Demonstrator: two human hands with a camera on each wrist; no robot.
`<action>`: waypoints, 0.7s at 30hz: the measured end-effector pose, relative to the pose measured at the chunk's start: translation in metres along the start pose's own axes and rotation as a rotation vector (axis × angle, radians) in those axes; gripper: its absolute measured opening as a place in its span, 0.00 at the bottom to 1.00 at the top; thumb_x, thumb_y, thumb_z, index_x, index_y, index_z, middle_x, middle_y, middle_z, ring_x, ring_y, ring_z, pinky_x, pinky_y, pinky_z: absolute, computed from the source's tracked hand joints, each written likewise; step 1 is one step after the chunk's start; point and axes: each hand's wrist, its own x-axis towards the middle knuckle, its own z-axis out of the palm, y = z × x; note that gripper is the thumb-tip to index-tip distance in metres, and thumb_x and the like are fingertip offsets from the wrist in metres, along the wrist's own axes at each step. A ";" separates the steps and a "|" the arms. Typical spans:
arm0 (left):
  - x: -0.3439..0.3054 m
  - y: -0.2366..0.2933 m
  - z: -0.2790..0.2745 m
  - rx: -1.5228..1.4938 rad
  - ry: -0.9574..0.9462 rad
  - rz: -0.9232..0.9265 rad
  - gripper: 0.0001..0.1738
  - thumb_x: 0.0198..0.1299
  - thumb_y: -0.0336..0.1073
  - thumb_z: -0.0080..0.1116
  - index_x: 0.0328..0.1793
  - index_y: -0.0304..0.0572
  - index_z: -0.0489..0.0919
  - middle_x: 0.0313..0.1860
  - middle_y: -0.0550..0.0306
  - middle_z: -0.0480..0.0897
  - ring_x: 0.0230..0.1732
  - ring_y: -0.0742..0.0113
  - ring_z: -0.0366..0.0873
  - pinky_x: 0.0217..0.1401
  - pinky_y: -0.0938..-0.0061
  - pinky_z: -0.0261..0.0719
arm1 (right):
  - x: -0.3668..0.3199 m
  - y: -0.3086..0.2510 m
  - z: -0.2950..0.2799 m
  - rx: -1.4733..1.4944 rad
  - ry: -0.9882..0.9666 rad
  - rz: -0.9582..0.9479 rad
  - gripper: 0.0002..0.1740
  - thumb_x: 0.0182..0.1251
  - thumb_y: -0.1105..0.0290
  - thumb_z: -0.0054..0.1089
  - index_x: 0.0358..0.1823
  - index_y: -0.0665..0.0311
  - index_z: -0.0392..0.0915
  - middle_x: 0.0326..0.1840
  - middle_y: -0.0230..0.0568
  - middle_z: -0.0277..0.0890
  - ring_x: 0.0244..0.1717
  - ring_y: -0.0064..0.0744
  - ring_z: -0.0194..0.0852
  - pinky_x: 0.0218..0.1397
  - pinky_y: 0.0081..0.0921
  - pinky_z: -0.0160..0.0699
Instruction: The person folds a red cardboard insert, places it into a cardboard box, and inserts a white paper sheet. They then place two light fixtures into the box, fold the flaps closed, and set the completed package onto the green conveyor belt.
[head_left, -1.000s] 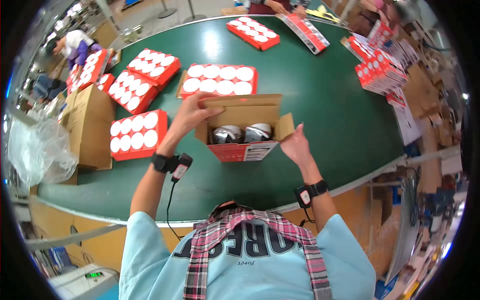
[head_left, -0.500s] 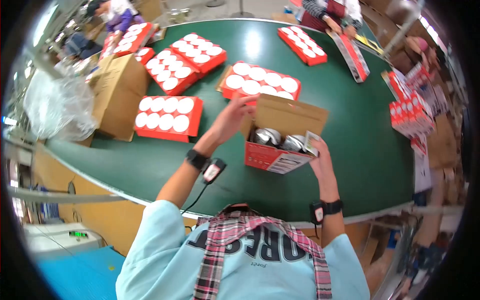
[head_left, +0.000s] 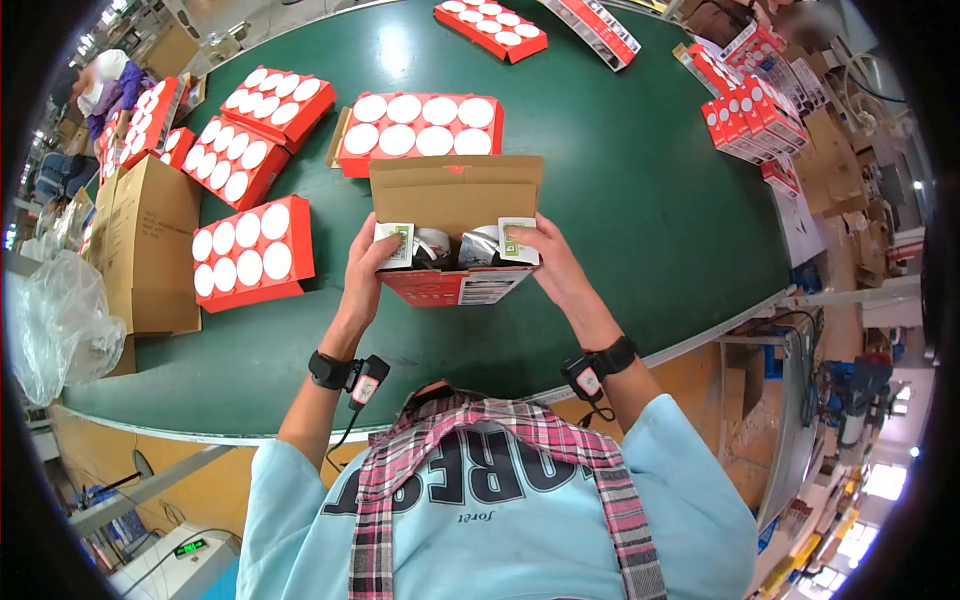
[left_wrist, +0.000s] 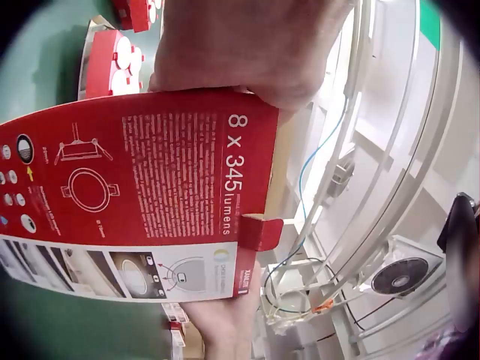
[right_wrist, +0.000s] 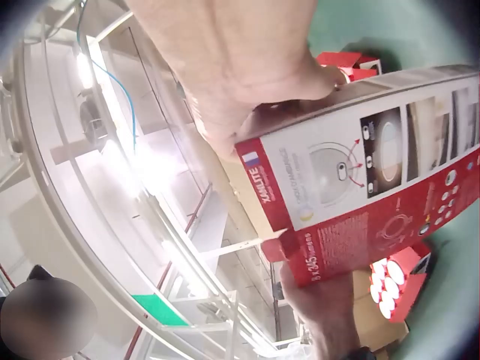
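A red printed cardboard box (head_left: 462,290) stands in front of me, its brown lid flap (head_left: 455,195) raised at the back. Two round lights (head_left: 480,247) in silvery wrapping show inside. My left hand (head_left: 362,275) grips the box's left end, thumb over the small left flap (head_left: 396,258). At the other end my right hand (head_left: 562,268) holds the box likewise, its thumb on the right side flap (head_left: 517,232). Both flaps bear a green-and-white label and lean inward over the lights. In the left wrist view the red printed face (left_wrist: 172,172) reads "8 x 345 lumens".
Right behind the box lies a red pack with white discs (head_left: 420,125). Similar packs (head_left: 255,250) lie to the left, beside a tall brown carton (head_left: 155,250) and clear plastic bags (head_left: 65,320). More red boxes (head_left: 755,120) stand at the green table's (head_left: 640,170) right edge.
The right side flap, then the left, has folded inward. My left hand has come from the upper left corner down onto its flap. The head view has swung right and back.
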 end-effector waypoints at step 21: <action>-0.005 0.011 -0.028 -0.054 -0.023 0.237 0.08 0.55 0.20 0.48 0.31 0.41 0.76 0.51 0.54 0.77 0.49 0.68 0.75 0.54 0.74 0.74 | 0.007 0.024 0.031 -0.242 -0.072 -0.485 0.11 0.55 0.82 0.52 0.37 0.62 0.78 0.48 0.36 0.74 0.48 0.26 0.72 0.55 0.23 0.71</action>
